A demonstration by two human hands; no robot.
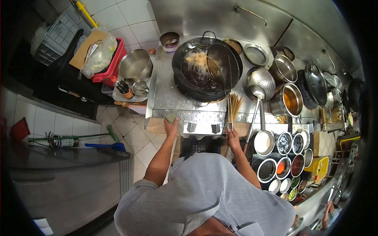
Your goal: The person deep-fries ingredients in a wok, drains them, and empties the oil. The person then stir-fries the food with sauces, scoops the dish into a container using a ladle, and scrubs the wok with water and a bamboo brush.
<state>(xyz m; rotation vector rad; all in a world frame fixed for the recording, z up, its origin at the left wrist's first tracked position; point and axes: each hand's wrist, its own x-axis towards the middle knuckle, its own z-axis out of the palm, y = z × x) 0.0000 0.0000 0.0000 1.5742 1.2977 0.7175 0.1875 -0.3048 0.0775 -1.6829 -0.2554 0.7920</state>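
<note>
My left hand (171, 127) is closed on a greenish cloth (170, 117) at the stove's front edge. My right hand (233, 138) is wrapped round the long handle of a wire skimmer (214, 65). The skimmer's round mesh rests over the right part of a black wok (182, 72). Pale golden food (197, 59) bubbles in dark oil inside the wok. A bamboo brush (235, 106) lies just beyond my right hand, beside the skimmer's handle.
A perforated ladle (260, 82) and metal pots (291, 100) stand right of the wok. Seasoning bowls (264, 142) fill the lower right. A steel pot (135, 67) and sauce bottle (123, 88) sit left. Another person's hand (327, 210) shows at the lower right.
</note>
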